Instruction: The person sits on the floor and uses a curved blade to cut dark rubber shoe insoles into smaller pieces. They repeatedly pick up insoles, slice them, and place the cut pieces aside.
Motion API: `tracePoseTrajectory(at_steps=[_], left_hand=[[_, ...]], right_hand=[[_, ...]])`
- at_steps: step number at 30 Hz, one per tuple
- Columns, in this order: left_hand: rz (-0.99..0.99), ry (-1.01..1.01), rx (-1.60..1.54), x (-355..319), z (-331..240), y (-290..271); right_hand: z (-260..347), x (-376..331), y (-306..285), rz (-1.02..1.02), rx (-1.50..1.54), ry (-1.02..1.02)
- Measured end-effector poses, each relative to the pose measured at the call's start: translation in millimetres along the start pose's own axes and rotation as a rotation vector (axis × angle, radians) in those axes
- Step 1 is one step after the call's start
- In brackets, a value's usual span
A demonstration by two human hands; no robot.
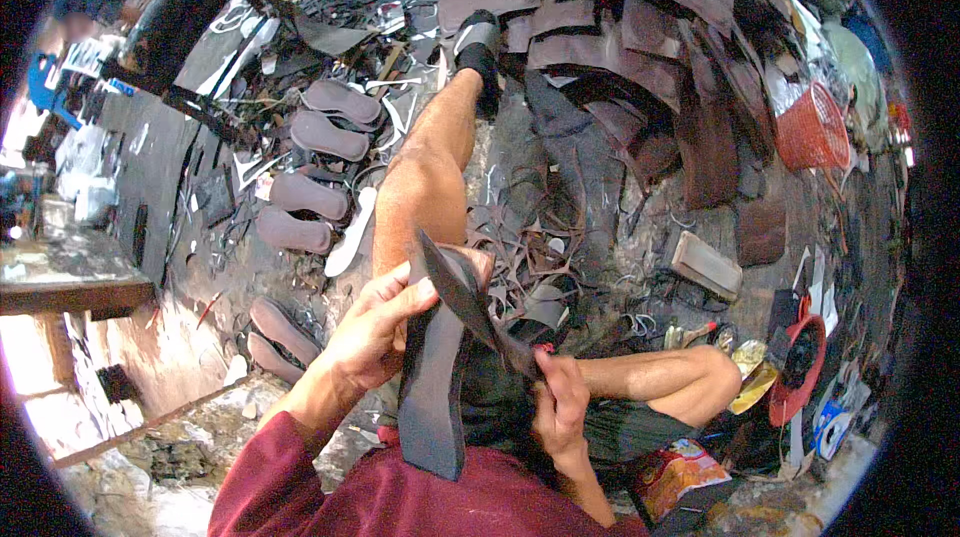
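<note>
My left hand [385,322] is closed on a dark rubber piece [432,407], its thumb pressed on the upper part. The piece hangs over my lap, its lower end squared off. From its top a curved dark strip [465,302] runs down and right to my right hand [560,402]. The right fingers are closed around the strip's far end. A small red bit shows beside them; I cannot make out what it belongs to. Behind the rubber piece is a brownish block-like edge [475,262], mostly hidden.
Several shoe soles [325,137] lie in pairs left of my leg, with another pair [280,337] nearer. Dark rubber slabs [630,27] are piled at the back right. Offcuts [530,227] litter the ground. A whitish block [707,265], a red basket [815,127] and a snack packet [680,477] sit at right.
</note>
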State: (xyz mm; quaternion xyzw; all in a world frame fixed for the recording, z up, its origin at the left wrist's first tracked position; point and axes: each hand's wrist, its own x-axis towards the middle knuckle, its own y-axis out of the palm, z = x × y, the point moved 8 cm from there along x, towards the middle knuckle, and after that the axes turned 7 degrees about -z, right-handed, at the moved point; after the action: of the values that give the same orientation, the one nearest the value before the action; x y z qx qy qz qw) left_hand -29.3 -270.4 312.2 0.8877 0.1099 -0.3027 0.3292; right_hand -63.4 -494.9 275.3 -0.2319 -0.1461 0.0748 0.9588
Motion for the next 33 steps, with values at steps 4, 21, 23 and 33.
tracePoseTrajectory(at_steps=[4, 21, 23, 33], left_hand=[[-0.063, -0.029, -0.052, -1, 13, -26], [0.065, -0.111, 0.485, 12, 18, -15], [0.121, -0.135, 0.572, 13, 16, -6], [0.292, 0.369, -0.518, 18, 29, 26]], right_hand=[[-15, -45, -13, 0.075, -0.057, 0.047], [56, 170, 23, 0.91, -0.189, -0.25], [61, 181, 30, 1.008, -0.12, -0.252], [48, 113, -42, -0.013, 0.231, 0.004]])
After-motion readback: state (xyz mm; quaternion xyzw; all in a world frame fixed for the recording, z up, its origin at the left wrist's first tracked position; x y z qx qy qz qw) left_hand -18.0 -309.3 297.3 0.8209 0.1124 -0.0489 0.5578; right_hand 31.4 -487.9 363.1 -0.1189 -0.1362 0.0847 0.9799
